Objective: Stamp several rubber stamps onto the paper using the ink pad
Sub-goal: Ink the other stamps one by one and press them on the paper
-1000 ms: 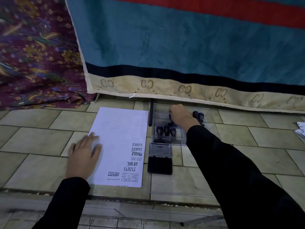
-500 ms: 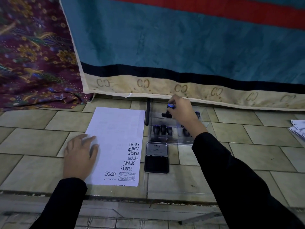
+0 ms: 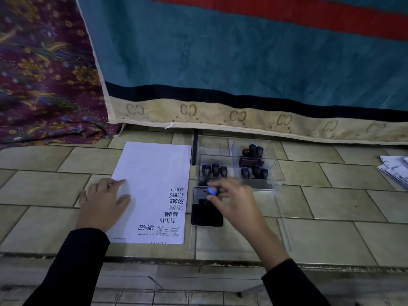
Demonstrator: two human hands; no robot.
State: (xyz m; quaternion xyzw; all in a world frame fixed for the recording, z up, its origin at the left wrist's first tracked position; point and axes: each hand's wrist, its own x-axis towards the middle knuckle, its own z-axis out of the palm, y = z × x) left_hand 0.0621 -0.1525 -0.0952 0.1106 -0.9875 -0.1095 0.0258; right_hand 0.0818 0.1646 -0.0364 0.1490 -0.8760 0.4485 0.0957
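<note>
A white paper (image 3: 152, 173) lies on the tiled floor, with several black stamped words along its near right edge. My left hand (image 3: 101, 206) rests flat on the paper's left edge, fingers spread. My right hand (image 3: 234, 202) is shut on a dark rubber stamp with a blue top (image 3: 213, 191), held over the open ink pad (image 3: 206, 214), which lies just right of the paper. A clear plastic box (image 3: 278, 184) behind the pad holds several more dark stamps in compartments.
A teal blanket with a beige lettered border (image 3: 242, 62) hangs down at the back. Patterned purple cloth (image 3: 44, 85) lies at the back left. Loose white papers (image 3: 395, 168) sit at the far right. A step edge (image 3: 198, 259) runs along the near side.
My right hand has lifted a stamp out of the clear box and drawn it back toward me, over the ink pad. My left hand has stayed on the paper.
</note>
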